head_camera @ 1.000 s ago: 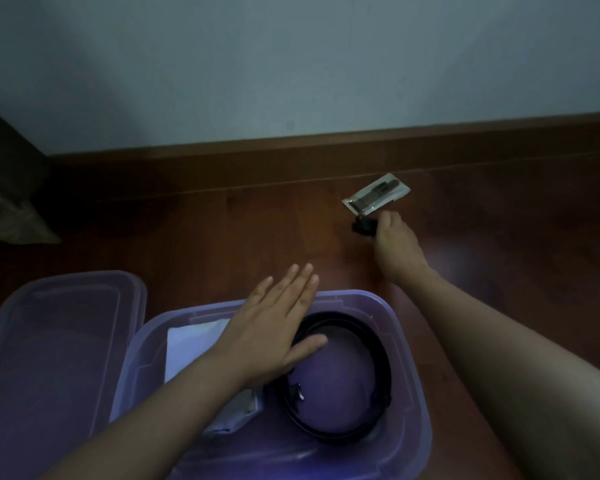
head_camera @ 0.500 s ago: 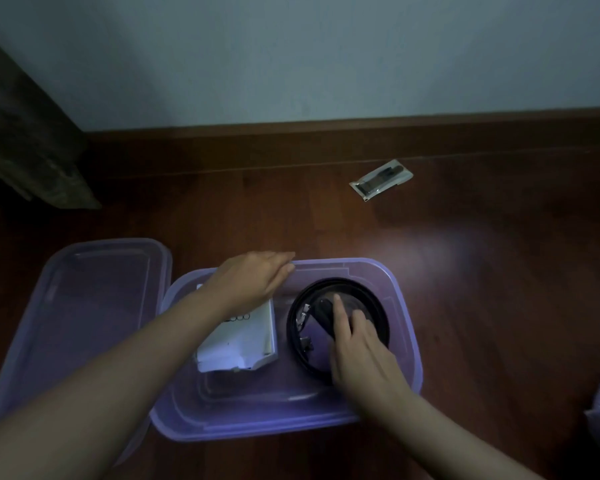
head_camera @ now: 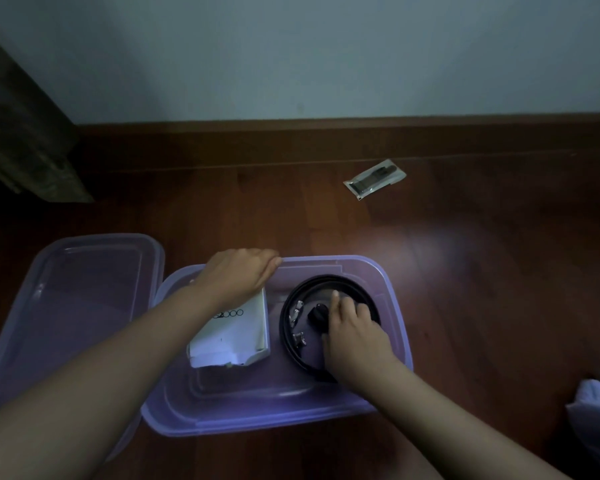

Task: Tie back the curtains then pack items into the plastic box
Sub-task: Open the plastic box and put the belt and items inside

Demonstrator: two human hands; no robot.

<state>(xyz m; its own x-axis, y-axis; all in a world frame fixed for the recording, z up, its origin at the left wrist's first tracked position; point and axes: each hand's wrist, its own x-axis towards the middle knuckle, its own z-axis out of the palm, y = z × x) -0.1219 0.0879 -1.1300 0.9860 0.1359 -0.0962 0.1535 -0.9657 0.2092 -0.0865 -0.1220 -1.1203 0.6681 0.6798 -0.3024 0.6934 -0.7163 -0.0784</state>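
Note:
A clear purple plastic box (head_camera: pixel 397 317) stands open on the wooden floor. Inside lie a white booklet (head_camera: pixel 236 337) on the left and a coiled black belt (head_camera: pixel 288 327) on the right. My right hand (head_camera: pixel 354 336) is down inside the coil, fingers curled around a small black object (head_camera: pixel 317 315) that rests on the box bottom. My left hand (head_camera: pixel 239 275) lies palm down over the box's far rim and the top of the booklet, holding nothing. A small clear packet with a dark strap (head_camera: pixel 374 179) lies on the floor beyond the box.
The box lid (head_camera: pixel 73 289) lies upside down to the left, touching the box. A dark curtain hem (head_camera: pixel 25 147) hangs at far left. Skirting board and wall run behind. Something white (head_camera: pixel 596 407) sits at the right edge.
My right hand took the small black object from beside the packet and brought it down into the box, inside the belt coil. My left hand settled onto the far rim.

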